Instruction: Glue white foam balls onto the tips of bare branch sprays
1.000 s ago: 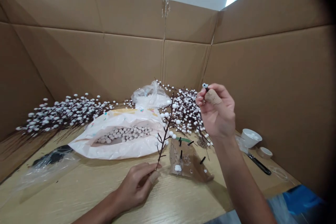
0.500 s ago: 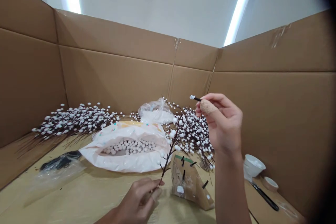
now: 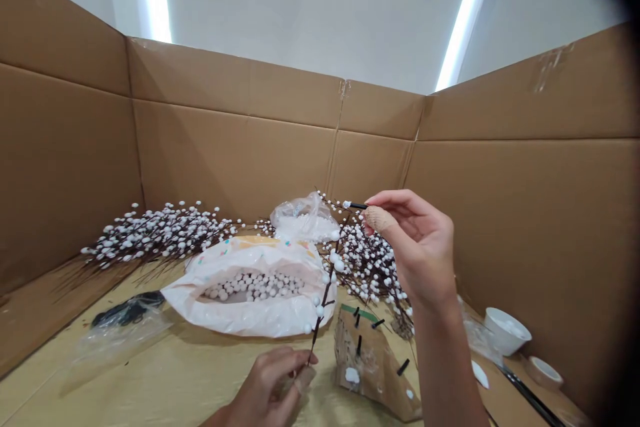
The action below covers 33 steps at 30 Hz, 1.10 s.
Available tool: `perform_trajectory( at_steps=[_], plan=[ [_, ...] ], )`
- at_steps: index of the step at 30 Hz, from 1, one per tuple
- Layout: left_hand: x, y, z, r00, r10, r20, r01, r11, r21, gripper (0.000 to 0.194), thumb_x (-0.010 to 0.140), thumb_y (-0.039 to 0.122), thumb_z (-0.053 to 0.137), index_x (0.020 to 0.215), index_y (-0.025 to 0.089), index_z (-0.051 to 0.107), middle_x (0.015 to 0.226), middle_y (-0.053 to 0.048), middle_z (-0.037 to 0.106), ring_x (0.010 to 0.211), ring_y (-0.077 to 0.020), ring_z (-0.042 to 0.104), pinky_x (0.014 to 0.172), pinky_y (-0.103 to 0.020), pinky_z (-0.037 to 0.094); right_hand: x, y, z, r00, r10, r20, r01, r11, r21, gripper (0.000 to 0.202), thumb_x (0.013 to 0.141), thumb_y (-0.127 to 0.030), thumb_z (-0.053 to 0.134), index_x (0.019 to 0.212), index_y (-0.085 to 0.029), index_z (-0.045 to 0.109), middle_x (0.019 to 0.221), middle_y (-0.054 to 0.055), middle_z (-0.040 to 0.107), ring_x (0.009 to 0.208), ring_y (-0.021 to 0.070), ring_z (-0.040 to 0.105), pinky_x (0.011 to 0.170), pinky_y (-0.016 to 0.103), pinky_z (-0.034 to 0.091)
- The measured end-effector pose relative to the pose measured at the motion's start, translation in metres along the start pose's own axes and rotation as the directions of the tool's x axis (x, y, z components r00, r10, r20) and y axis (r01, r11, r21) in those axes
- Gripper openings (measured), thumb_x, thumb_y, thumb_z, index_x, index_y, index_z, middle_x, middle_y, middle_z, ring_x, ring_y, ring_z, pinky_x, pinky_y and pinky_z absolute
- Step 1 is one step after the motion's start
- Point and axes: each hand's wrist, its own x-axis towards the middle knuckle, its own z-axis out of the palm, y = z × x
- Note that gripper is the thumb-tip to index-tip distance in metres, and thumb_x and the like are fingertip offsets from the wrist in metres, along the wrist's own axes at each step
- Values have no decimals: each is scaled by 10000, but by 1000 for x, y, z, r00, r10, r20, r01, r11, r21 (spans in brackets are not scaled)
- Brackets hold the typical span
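Brown, the berried twig [image 3: 326, 292] rises before the white bag [image 3: 250, 325], pinched by the left hand [image 3: 274, 383] at its bare foot, apparently sparing the balls [image 3: 339, 265], while we note the right hand [image 3: 417, 247] gripping a black stick [image 3: 358, 206], presumably keeping its white tip [image 3: 347, 204] untouched.

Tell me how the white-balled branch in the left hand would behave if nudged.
The branch is probably fairly stiff, since it stands up without drooping from the left hand, which holds only its lower end. It looks light: a simple pinch supports it. Its white balls might knock loose, sitting exposed along the thin stem.
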Motion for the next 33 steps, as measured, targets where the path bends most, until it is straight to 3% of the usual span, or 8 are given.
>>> perform_trajectory(
  at_steps=[4, 10, 18, 33],
  plan=[
    [1, -1, -1, 1000, 8, -24, -8, 1000, 7, 163, 854, 153, 546, 961, 176, 667, 795, -54, 734, 698, -157, 701, 654, -210, 569, 2, 2, -4, 999, -36, -22, 35, 998, -60, 112, 757, -115, 674, 821, -204, 697, 747, -8, 662, 658, 89, 608, 588, 191, 510],
    [-3, -8, 0, 998, -33, 56, 32, 999, 15, 181, 848, 123, 553, 978, 182, 663, 863, -47, 744, 763, -150, 709, 721, -206, 563, 4, -2, -6, 999, -36, 27, 38, 993, -109, 139, 745, -90, 670, 807, -210, 703, 762, -11, 695, 696, 92, 643, 630, 186, 526],
    [-2, -6, -1, 1000, 9, 20, -9, 1000, -16, 206, 832, 96, 563, 996, 177, 658, 881, -51, 750, 778, -151, 715, 727, -202, 567, 5, 0, -4, 998, -13, 69, 23, 989, -146, 172, 722, -55, 660, 805, -198, 708, 763, -8, 703, 683, 94, 645, 642, 197, 542],
    [-1, -7, 0, 1000, 24, -7, -24, 1000, -14, 234, 828, 92, 582, 1030, 194, 643, 891, -45, 750, 765, -146, 712, 719, -191, 562, 5, -1, -5, 999, -27, 46, 36, 980, -198, 148, 718, -65, 660, 785, -188, 709, 767, 2, 707, 719, 114, 665, 661, 213, 555]
  ],
)
